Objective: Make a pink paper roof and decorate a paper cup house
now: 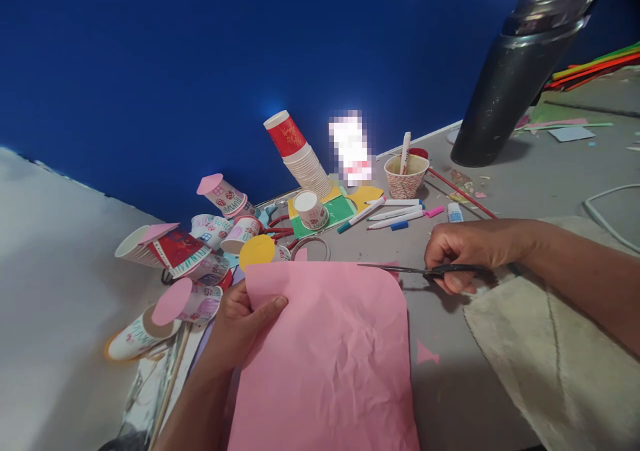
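- A grey table (440,397) fills the lower part of the view, with a deep blue wall (175,71) rising behind it.
- A pale cloth (580,344) lies at the right, under the right forearm; a dark bottle (515,91) stands near the wall, beyond that arm.
- Decorated paper cups (203,301) crowd the left side, and a tall cup stack (306,164) stands by the wall near the middle.
- Felt pens (395,216) lie between the stack and the right hand; a patterned cup (406,187) just behind them holds an upright marker.
- The pink sheet (325,351) is front and centre, running lengthwise away from the person, its right half creased, its far right corner rounded, its near end out of frame.
- The left hand (245,317) pinches the sheet's far left part, thumb on top, other fingers mostly hidden.
- The right hand (457,254) is curled round the handles of the scissors (430,273).
- The scissors point left, their long axis nearly level along the sheet's far edge; whether the blades bite into the paper, I cannot tell.
- A small pink scrap (427,353) lies on the table just right of the sheet.
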A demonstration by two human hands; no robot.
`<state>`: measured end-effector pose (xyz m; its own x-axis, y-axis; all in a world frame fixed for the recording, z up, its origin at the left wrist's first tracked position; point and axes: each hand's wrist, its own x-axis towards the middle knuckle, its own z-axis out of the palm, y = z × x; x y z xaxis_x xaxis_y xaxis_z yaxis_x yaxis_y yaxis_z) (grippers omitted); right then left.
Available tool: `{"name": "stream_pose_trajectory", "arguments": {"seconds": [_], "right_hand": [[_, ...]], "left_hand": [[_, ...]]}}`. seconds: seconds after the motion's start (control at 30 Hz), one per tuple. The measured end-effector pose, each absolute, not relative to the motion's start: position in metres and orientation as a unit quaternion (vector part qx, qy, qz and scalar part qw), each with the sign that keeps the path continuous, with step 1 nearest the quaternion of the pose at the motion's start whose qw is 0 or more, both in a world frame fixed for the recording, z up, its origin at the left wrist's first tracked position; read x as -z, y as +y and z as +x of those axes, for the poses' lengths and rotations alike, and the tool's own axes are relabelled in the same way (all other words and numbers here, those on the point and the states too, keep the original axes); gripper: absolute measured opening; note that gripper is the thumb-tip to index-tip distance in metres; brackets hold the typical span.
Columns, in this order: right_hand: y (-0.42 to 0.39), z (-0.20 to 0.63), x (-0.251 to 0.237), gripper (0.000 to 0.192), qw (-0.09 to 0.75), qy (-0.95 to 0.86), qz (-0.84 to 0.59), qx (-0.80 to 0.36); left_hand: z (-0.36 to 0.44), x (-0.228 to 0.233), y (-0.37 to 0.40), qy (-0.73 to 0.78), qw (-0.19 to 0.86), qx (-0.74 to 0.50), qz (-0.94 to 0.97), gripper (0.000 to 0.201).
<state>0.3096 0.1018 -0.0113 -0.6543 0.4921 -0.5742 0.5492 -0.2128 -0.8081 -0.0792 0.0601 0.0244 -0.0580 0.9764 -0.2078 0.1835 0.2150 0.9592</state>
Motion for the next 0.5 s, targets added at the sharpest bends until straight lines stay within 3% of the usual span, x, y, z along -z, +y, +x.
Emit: {"name": "stream_pose_trajectory", "arguments": {"seconds": [0.5], "right_hand": [[0.1025, 0.3111, 0.0105, 0.059, 0.041, 0.623, 0.418, 0.660]], "left_hand": [[-0.0782, -0.0226, 0.0590, 0.598, 0.501, -0.391, 0.489, 0.053]]}}
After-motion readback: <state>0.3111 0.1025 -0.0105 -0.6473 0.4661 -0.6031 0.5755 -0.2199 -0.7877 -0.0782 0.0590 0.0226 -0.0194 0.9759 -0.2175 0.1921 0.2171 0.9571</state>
